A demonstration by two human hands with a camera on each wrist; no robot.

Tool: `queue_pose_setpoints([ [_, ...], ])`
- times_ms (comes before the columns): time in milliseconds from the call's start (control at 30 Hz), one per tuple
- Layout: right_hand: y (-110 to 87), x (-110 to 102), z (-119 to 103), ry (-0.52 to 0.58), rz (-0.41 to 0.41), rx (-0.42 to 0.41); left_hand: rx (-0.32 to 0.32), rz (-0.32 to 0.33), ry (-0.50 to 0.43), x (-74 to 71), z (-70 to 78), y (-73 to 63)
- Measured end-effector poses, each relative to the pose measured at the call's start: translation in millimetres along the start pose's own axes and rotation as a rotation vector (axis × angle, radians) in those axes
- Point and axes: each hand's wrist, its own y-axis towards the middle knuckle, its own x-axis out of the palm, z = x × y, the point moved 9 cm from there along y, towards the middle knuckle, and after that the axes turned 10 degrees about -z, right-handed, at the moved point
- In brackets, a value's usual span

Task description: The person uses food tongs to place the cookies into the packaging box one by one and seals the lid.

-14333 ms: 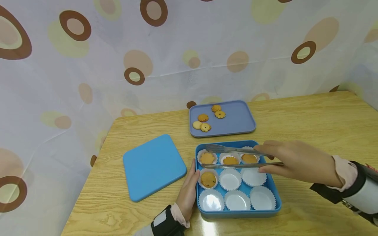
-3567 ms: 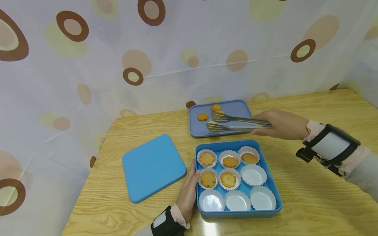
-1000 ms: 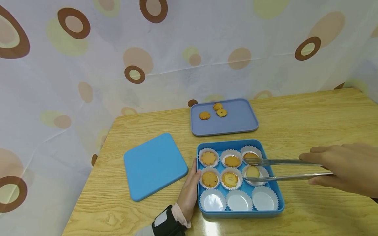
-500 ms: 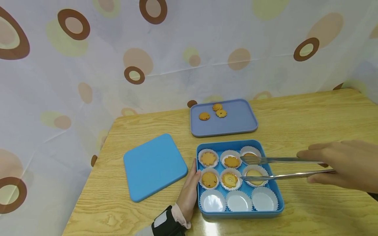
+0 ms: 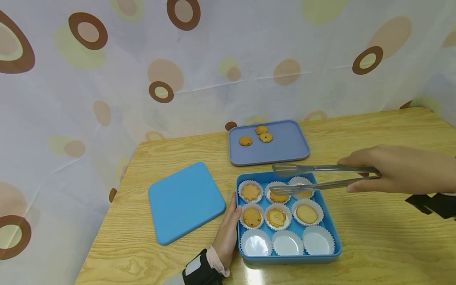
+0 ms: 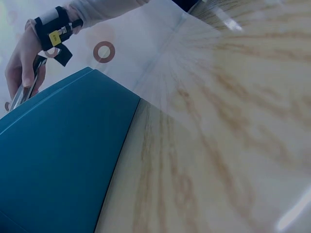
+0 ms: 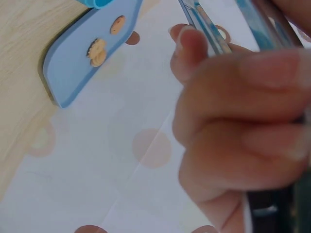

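Note:
My right hand (image 5: pixel 399 169) grips metal tongs (image 5: pixel 320 169) above the back right of a blue box (image 5: pixel 285 259). The tong arms stand apart with nothing between the tips. My left hand (image 5: pixel 226 235) rests along the box's left wall with its fingers fairly straight. In the box, white paper cups stand in three rows. Cookies lie in the back and middle rows, among them a plain round cookie (image 5: pixel 306 214) at middle right. The front cups, such as the left paper cup (image 5: pixel 255 243), hold nothing. The left wrist view shows the box's wall (image 6: pixel 68 155); my left hand is hidden there.
Behind the box lies a blue-grey tray (image 5: pixel 285 146) with a spotted cookie (image 5: pixel 246 141), a swirled cookie (image 5: pixel 261 130) and a flower-shaped cookie (image 5: pixel 266 137). A flat blue lid (image 5: pixel 187 202) lies left of the box on the wooden table (image 5: pixel 117 237). A patterned curtain (image 5: pixel 213 47) hangs behind.
Earlier, a ring-shaped cookie and the plain round cookie came from the tray into middle-row cups. In the last half second the tongs rose off the round cookie and moved back towards the tray.

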Motion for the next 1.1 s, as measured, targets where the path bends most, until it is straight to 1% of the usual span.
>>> queue_pose_setpoints([
  [67,8.2,-6.0,-0.1,0.028,0.017,-0.016,0.0,0.002,0.003,-0.2,-0.3,-0.2],
  [200,24.5,-15.9,-2.2,0.071,0.058,-0.096,0.003,0.003,0.01,-0.4,-0.5,-0.9],
  [267,32.4,-19.0,-1.9,0.099,0.067,-0.122,0.003,0.003,0.012,-0.5,-0.3,-1.1],
  [433,54.3,-20.8,-0.6,0.168,0.039,-0.16,0.004,0.005,0.021,-0.7,-0.1,-1.5],
  [833,105.3,-18.3,10.8,0.228,0.022,-0.141,0.01,0.013,0.019,-1.1,0.2,-2.4],
  [1100,132.8,-10.3,20.7,0.228,0.01,-0.072,0.021,0.014,0.03,-1.1,1.6,-1.5],
])
